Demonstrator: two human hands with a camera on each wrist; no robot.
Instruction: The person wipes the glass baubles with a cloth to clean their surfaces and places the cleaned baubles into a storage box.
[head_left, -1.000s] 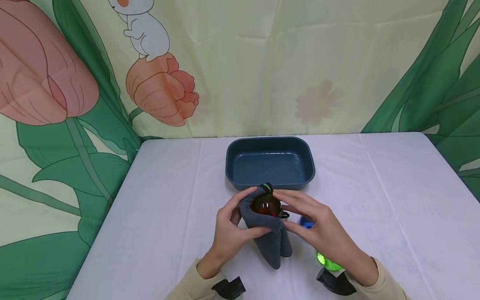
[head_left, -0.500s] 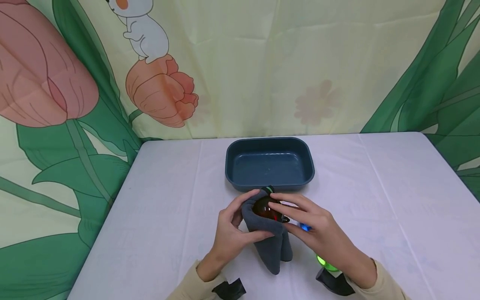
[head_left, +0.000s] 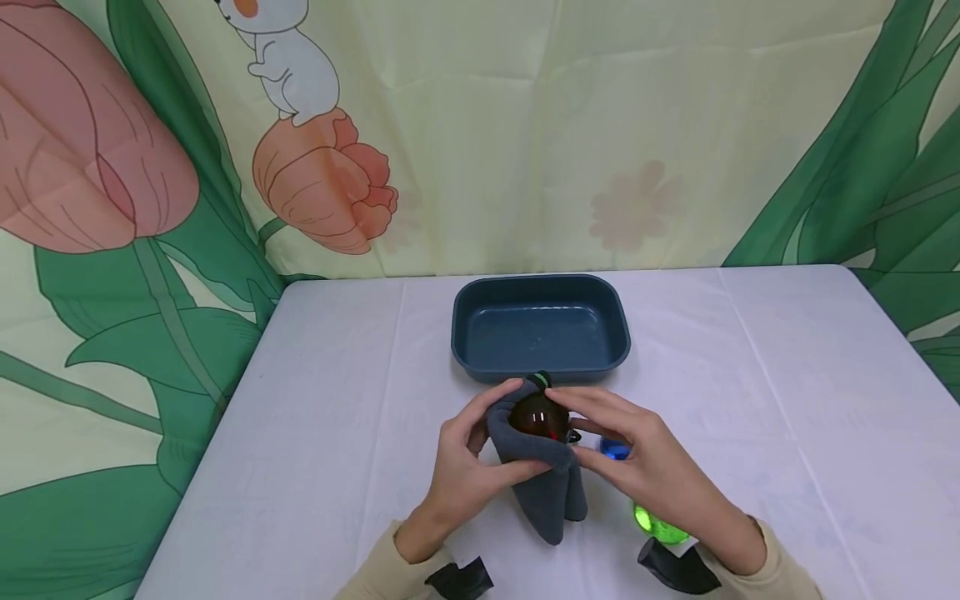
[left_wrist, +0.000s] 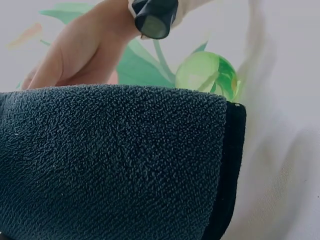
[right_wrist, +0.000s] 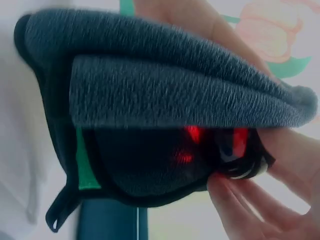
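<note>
A dark grey cloth with black edging is wrapped partly round a shiny dark red ball. My left hand grips the cloth from the left, fingers behind the fold and thumb along its front. From the right, my right hand holds the ball's side, its fingers and thumb at the cloth's opening. In the right wrist view the ball glints red under the folded cloth, with a loop and green strip at the edge. Cloth fills most of the left wrist view, hiding the left hand.
A dark blue rectangular bin stands just beyond the hands on the white-covered table. By the right hand lie a blue ball and a clear green ball, both partly hidden.
Cloth and ball have shifted slightly right and toward me. My right fingers reached over the ball half a second ago; now they are back at its right side.
</note>
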